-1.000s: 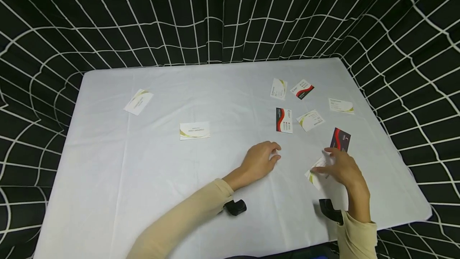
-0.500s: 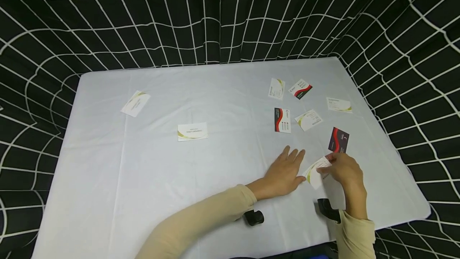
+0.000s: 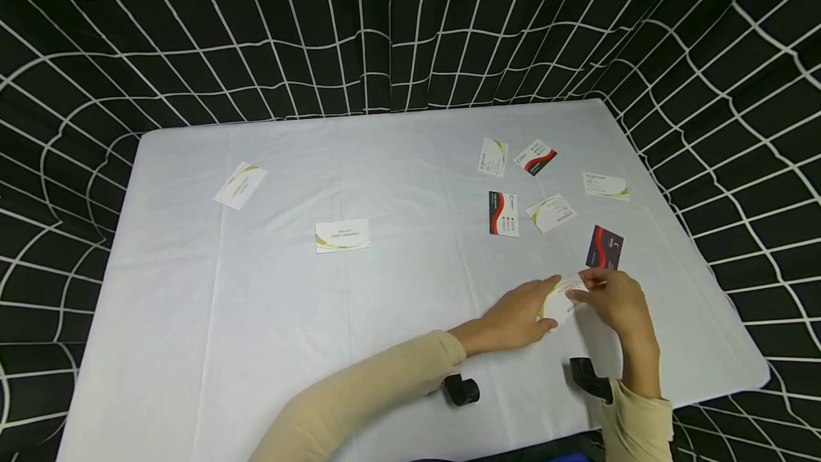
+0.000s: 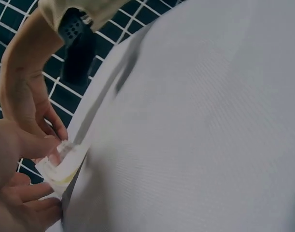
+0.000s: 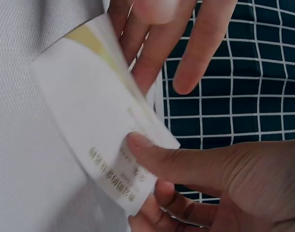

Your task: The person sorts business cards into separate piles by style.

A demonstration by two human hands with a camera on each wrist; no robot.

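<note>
My right hand point(image 3: 618, 303) pinches a white business card point(image 5: 84, 92) with a gold stripe and dark print, its thumb flat on the printed face and fingers beneath. A second card edge shows along one long side of it. In the left wrist view the card point(image 4: 65, 170) is tilted up near the tablecloth. My left hand point(image 3: 516, 316) reaches to the card's striped end, thumb and fingers spread around it. In the right wrist view the left fingers point(image 5: 200, 53) are extended, some partly behind the card. A dark card with a red wave point(image 3: 604, 248) lies just beyond the right hand.
Several cards lie flat on the white table point(image 3: 269, 334): a red-and-black one point(image 3: 503, 214), another point(image 3: 535, 157), and white-and-gold ones point(image 3: 551, 213) to the right. Two more white-and-gold cards point(image 3: 343, 235) lie to the left. Black netted cloth point(image 3: 385, 27) surrounds the table.
My left hand has moved right, its fingers spreading and reaching the white card. The right hand has gone from loosely spread over the card to pinching it.
</note>
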